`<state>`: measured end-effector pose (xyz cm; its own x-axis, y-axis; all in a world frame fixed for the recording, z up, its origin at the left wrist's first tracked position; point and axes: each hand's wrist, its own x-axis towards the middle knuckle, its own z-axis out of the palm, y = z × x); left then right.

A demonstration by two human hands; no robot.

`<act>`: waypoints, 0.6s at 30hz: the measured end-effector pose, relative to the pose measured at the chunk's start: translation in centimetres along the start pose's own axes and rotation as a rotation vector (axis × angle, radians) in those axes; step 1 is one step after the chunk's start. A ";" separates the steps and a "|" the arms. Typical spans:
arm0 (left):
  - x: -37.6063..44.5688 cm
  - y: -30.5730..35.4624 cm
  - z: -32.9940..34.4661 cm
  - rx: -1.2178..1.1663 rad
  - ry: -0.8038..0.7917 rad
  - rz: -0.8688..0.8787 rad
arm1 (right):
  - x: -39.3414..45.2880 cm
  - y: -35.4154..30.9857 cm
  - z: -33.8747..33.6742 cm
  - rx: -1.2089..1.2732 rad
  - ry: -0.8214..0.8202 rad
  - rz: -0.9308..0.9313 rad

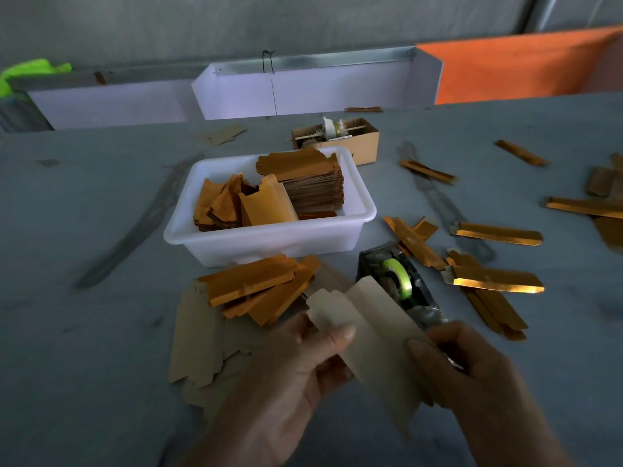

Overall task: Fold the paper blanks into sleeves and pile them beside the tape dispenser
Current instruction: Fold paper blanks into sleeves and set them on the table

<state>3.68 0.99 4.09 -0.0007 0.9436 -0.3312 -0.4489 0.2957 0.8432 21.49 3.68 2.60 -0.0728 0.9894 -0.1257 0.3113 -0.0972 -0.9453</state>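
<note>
Both hands point(387, 382) pinch blank point(371, 335) edges above table point(84, 332), near dispenser point(401, 281).

Work surface is a broad table covered in grey-blue cloth or felt point(84, 214), marked with darker smudged streaks running diagonally on both the left and the right side. Along the table's far edge stands a low white panel barrier point(111, 102), capped with a thin metal strip; a second white panel section with a folded end point(320, 89) sits just beside it, a thin dark wire hanging down its face. An orange sheet point(526, 65) stands to the right of the barrier. A bright green fabric item point(23, 74) shows at the far left edge. Behind all of this runs a plain grey wall point(236, 21). Lighting is dim and even.
</note>
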 end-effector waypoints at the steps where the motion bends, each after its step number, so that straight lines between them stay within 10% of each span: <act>1: -0.2 -0.5 0.4 -0.003 0.003 -0.005 | -0.3 0.1 0.4 0.025 0.017 0.023; 18: -0.4 -1.5 1.9 0.507 0.236 0.133 | -0.9 -0.6 0.9 -0.035 -0.047 -0.017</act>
<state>6.02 0.46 3.76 -0.2532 0.9359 -0.2451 0.0535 0.2665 0.9624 20.50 2.79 2.96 -0.1229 0.9846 -0.1244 0.3421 -0.0757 -0.9366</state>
